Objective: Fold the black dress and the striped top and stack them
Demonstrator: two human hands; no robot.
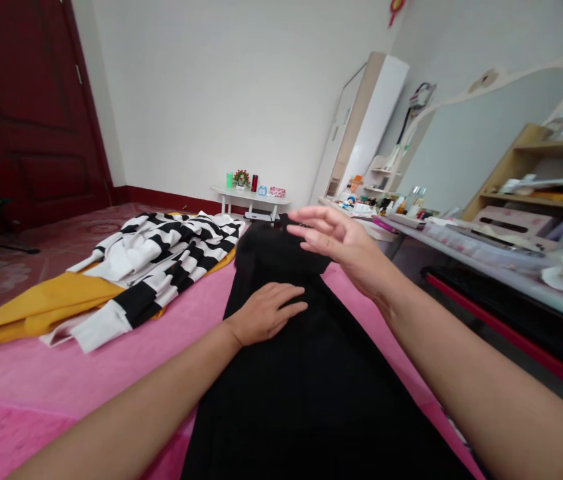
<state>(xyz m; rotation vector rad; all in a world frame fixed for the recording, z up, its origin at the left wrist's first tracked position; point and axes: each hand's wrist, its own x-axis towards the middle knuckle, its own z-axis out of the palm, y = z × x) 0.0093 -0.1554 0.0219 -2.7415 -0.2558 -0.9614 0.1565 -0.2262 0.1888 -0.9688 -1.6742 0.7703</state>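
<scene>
A long black garment [306,387] lies spread lengthwise on a pink cover [171,363]; its exact kind I cannot tell. Its far end is bunched or folded over. Flat on the middle of the black cloth rests my left hand [268,312], fingers stretched out and holding nothing. My right hand [336,240] is raised over the far right part of the garment, with its fingers apart. Some of the far end is hidden behind that hand. To the left lie a black-and-white striped top [161,250] and a mustard-yellow garment [41,305], loosely heaped together.
A cluttered dressing table [461,257] with a mirror [486,140] and wooden shelf [498,197] runs along the right. Ahead, a low white table [251,194] holds several small items near the wall. A dark red door [26,120] stands at the left.
</scene>
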